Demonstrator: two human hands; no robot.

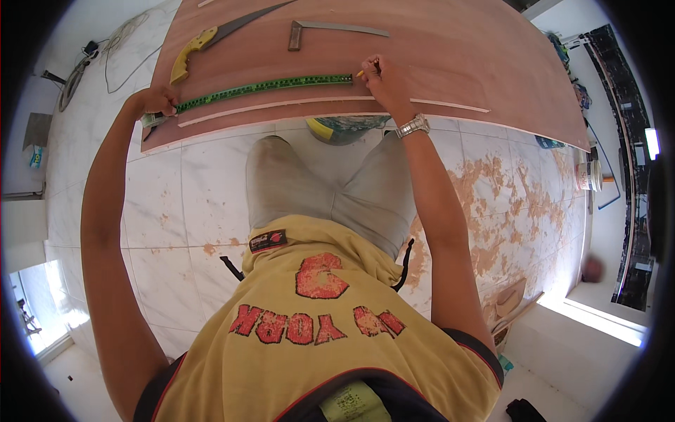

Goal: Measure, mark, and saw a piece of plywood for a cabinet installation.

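Note:
A green tape measure [264, 88] is drawn out across a reddish-brown wooden board [436, 63]. At its left end my left hand [159, 102] is closed around the tape, by the case near the board's edge. My right hand [385, 83] pinches a yellow pencil [361, 73], its point just past the tape's right end. A thin wooden strip [309, 103] lies along the near side of the board, just below the tape. Beyond the tape rest a handsaw [193, 52] with a yellow handle and a try square [295, 36] with a wooden stock.
Under the board's near edge, between my knees, sits a dark rounded object with a yellow band [330, 131]. Sawdust [492, 204] is scattered over the white floor tiles at right. A white bucket [590, 176] stands at far right, and cables [119, 42] lie at far left.

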